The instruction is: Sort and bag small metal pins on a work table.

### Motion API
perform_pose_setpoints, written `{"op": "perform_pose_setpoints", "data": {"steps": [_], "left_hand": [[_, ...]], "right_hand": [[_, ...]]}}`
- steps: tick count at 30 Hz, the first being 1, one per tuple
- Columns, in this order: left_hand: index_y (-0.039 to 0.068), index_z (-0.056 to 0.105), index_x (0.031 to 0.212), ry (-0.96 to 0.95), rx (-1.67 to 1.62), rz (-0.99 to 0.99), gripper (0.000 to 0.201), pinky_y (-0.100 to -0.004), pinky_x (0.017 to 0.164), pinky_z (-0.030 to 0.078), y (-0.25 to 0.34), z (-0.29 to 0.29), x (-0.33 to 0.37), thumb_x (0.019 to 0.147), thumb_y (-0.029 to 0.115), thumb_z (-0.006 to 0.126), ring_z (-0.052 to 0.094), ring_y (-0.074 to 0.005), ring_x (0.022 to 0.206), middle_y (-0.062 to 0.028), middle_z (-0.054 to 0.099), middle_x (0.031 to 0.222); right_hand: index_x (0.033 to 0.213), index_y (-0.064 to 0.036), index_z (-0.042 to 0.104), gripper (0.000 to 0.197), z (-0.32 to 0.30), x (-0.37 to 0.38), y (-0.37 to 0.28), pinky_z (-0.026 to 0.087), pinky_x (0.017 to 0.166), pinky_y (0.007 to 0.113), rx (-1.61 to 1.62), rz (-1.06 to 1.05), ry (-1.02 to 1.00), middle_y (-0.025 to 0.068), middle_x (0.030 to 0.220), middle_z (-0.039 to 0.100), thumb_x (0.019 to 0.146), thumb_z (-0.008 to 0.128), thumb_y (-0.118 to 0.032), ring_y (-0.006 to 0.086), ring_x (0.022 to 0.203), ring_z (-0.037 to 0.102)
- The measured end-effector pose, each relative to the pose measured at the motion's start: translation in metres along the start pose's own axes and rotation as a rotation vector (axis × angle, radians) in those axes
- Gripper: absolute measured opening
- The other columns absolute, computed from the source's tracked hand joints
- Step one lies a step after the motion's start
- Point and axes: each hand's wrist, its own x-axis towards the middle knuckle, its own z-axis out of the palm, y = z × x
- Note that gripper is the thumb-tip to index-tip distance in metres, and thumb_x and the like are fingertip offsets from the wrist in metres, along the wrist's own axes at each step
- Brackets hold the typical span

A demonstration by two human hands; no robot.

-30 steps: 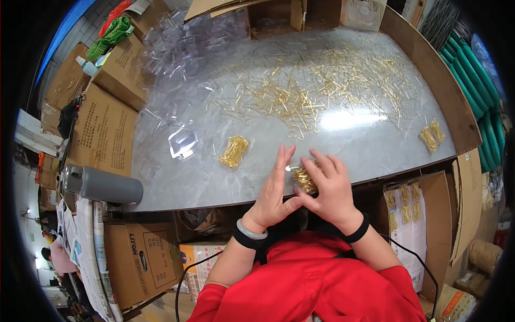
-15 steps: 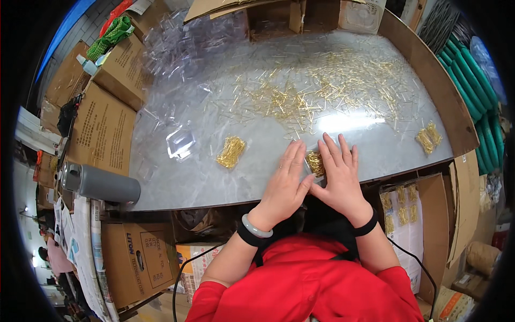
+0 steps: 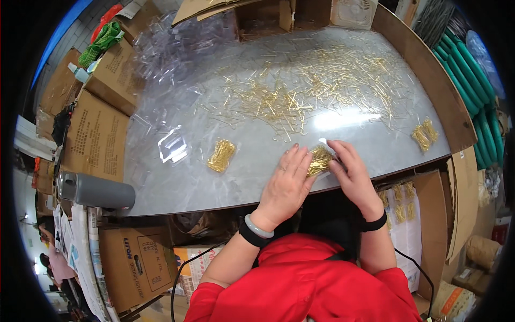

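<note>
A clear plastic pack of gold hooks [image 3: 320,161] lies at the table's near edge between my two hands. My left hand [image 3: 287,180] rests along its left side, fingers stretched out and thumb against the pack. Curled around the pack's right side, my right hand [image 3: 354,174] has its thumb and fingers on the plastic. Another filled pack [image 3: 221,155] lies to the left, and filled packs [image 3: 425,135] sit at the right edge. Loose gold hooks [image 3: 343,75] spread over the far half of the table.
Empty clear plastic packs [image 3: 166,59] heap at the far left of the grey table [image 3: 252,185]. A grey bottle [image 3: 99,190] lies beside cardboard boxes [image 3: 96,137]. Below the right edge, an open carton [image 3: 429,214] holds more filled packs. A cardboard wall [image 3: 424,70] borders the right side.
My right hand has shifted slightly right, its fingers now bent around the pack. More of the gold hooks in the pack shows between my hands. The view has shifted slightly.
</note>
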Motion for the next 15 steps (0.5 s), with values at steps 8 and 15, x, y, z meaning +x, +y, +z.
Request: {"op": "perform_pose_setpoints", "data": {"steps": [8,15], "left_hand": [[-0.004,0.045,0.144,0.049,0.067,0.019,0.056,-0.0479,0.114,0.04,0.001,0.004,-0.002,0.096,0.017,0.064,0.043,-0.0422,0.138,-0.0228,0.049,0.143],[-0.005,0.045,0.143,0.126,0.035,0.01,0.059,-0.0455,0.113,0.041,0.001,0.009,-0.004,0.092,0.015,0.067,0.046,-0.0406,0.137,-0.0227,0.051,0.142]], "right_hand": [[0.134,-0.0059,0.056,0.05,0.032,0.005,-0.008,0.051,0.085,0.046,-0.533,-0.136,0.17,0.0165,0.11,0.063,0.085,0.052,0.007,0.0375,0.101,0.061],[0.128,-0.001,0.061,0.029,0.019,0.011,0.001,0.054,0.077,0.04,-0.212,0.144,0.126,0.0199,0.098,0.071,0.099,0.056,-0.006,0.0364,0.086,0.069]]}}
